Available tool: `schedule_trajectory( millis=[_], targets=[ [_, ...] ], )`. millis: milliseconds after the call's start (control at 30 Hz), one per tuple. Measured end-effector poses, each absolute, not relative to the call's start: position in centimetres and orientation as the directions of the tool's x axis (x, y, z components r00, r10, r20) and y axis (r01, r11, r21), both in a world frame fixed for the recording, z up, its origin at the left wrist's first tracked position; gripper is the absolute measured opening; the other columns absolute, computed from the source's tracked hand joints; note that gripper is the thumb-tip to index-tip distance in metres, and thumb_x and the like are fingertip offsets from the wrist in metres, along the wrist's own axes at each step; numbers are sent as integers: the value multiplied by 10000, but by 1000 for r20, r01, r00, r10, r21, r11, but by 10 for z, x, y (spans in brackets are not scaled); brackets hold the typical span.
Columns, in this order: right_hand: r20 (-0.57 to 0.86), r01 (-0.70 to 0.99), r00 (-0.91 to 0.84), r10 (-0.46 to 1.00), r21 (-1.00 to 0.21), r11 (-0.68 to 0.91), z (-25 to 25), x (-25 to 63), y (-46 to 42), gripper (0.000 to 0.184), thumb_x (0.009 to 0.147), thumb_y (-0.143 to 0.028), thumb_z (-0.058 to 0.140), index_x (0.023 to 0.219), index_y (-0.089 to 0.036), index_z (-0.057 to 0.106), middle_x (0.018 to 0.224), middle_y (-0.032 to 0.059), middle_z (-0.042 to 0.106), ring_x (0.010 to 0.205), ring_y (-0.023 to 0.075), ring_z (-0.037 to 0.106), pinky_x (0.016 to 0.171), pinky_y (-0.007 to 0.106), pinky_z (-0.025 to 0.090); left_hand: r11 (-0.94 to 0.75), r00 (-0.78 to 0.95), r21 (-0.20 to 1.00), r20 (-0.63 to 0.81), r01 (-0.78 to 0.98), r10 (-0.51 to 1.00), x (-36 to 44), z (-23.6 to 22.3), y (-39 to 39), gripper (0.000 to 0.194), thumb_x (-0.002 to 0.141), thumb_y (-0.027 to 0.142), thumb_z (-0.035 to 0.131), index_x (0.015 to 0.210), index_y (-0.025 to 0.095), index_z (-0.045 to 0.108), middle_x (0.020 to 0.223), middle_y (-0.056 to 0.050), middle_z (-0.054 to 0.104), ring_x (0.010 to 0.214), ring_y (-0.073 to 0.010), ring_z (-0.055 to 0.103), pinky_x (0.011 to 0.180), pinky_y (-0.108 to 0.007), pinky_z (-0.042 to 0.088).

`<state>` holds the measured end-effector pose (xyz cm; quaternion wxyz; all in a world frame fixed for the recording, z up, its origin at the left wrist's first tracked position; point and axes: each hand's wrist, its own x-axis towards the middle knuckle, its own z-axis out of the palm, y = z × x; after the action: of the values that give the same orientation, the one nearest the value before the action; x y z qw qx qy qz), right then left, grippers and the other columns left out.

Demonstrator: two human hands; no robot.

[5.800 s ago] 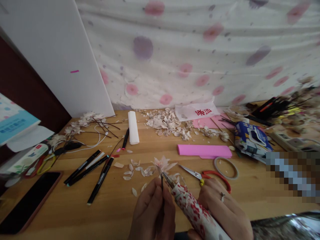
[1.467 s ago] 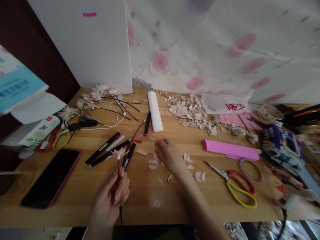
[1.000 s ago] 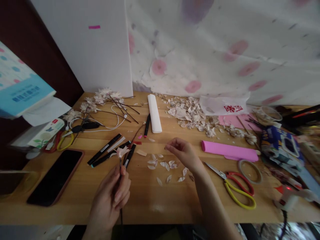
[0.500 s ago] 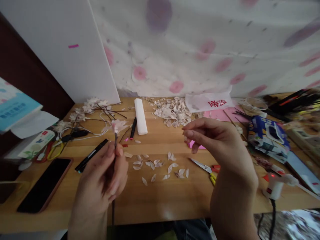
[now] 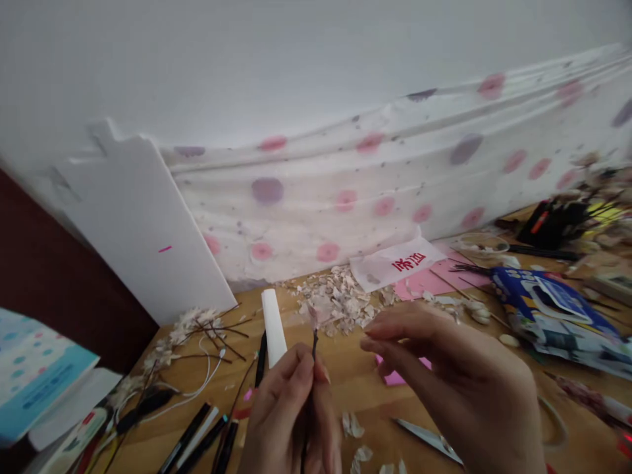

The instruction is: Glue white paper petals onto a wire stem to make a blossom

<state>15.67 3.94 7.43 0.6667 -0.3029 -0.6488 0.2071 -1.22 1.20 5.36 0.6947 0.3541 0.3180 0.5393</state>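
Note:
My left hand [image 5: 291, 418] pinches a thin dark stem [image 5: 315, 343] held upright. A pale pink flower [image 5: 318, 316] sits at the stem's top, in front of the petal pile. To its right, my right hand [image 5: 464, 382] has thumb and forefinger pressed together, apart from the flower. Whatever may be between those fingertips is too small to make out. Loose pale petals [image 5: 351, 424] lie on the wooden table [image 5: 291, 313] between the hands. Below my right hand, scissors [image 5: 425, 436] show their blades; the handles are out of sight.
Behind the hands is a heap of petals [image 5: 338, 289], beside a white paper strip [image 5: 273, 322]. Finished-looking flower stems [image 5: 192, 329] and several pens [image 5: 197, 434] lie left. A blue packet [image 5: 557, 309] and pink paper [image 5: 444, 273] are at right. A white board [image 5: 148, 250] leans at the back.
My left hand has brought the flower rightward, closer to my right hand, which stays pinched. The view has tilted up, showing more wall; the phone has left the view.

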Motion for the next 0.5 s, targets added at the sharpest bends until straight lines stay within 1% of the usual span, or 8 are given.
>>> schedule_trajectory(
  millis=[33, 67, 167, 233, 333, 367, 433, 500],
  targets=[
    [771, 174, 74, 632, -634, 753, 74, 156, 41, 189, 876, -102, 754, 903, -289, 758, 802, -20, 743, 633, 119, 702, 518, 179, 604, 173, 231, 832, -55, -527, 971, -9, 51, 15, 397, 836, 638, 732, 737, 262, 648, 337, 61, 472, 269, -79, 245, 304, -219, 160],
    [796, 225, 72, 601, -600, 768, 74, 154, 42, 197, 879, -95, 746, 911, -289, 752, 793, -20, 745, 657, 125, 709, 540, 189, 605, 186, 241, 841, -69, -508, 968, -7, 49, 17, 401, 832, 656, 718, 734, 274, 643, 342, 51, 476, 268, -102, 279, 301, -242, 165],
    [829, 303, 64, 555, -546, 781, 73, 151, 44, 220, 898, -94, 723, 970, -301, 743, 795, -17, 755, 670, 140, 721, 567, 219, 604, 200, 244, 864, -93, -462, 965, -4, 45, 23, 366, 855, 649, 685, 759, 297, 655, 411, 14, 577, 295, -149, 365, 307, -286, 216],
    [837, 333, 65, 544, -532, 779, 72, 151, 44, 217, 931, -122, 697, 1018, -316, 737, 821, -11, 764, 682, 153, 727, 573, 238, 598, 190, 234, 861, -86, -471, 968, -8, 46, 24, 345, 864, 625, 690, 744, 304, 658, 434, 6, 606, 303, -157, 378, 300, -290, 221],
    [810, 422, 25, 586, -539, 728, 70, 157, 43, 195, 962, -160, 674, 1034, -333, 728, 879, -10, 781, 719, 162, 734, 605, 255, 582, 138, 158, 867, -70, -479, 985, -19, 55, 23, 299, 893, 554, 708, 762, 286, 689, 420, 30, 581, 302, -123, 357, 302, -253, 249],
    [788, 457, -17, 616, -541, 706, 71, 161, 42, 183, 963, -169, 673, 1023, -332, 729, 883, -12, 786, 719, 163, 733, 616, 262, 575, 98, 120, 880, -47, -465, 992, -23, 59, 22, 281, 902, 524, 717, 783, 269, 710, 401, 40, 566, 303, -105, 353, 312, -230, 265],
    [718, 515, -139, 682, -535, 669, 72, 169, 43, 149, 966, -192, 663, 974, -321, 736, 835, -19, 789, 676, 166, 724, 597, 278, 547, -26, -5, 896, 27, -442, 1000, -31, 70, 19, 288, 907, 496, 732, 780, 239, 731, 342, 62, 520, 288, -71, 302, 302, -189, 218],
    [615, 576, -261, 744, -520, 631, 73, 174, 47, 149, 958, -198, 648, 917, -303, 745, 781, -19, 788, 640, 179, 716, 578, 299, 513, -135, -91, 898, 107, -418, 990, -38, 81, 17, 267, 917, 416, 737, 747, 210, 733, 326, 62, 515, 281, -65, 296, 305, -187, 227]
  ],
)
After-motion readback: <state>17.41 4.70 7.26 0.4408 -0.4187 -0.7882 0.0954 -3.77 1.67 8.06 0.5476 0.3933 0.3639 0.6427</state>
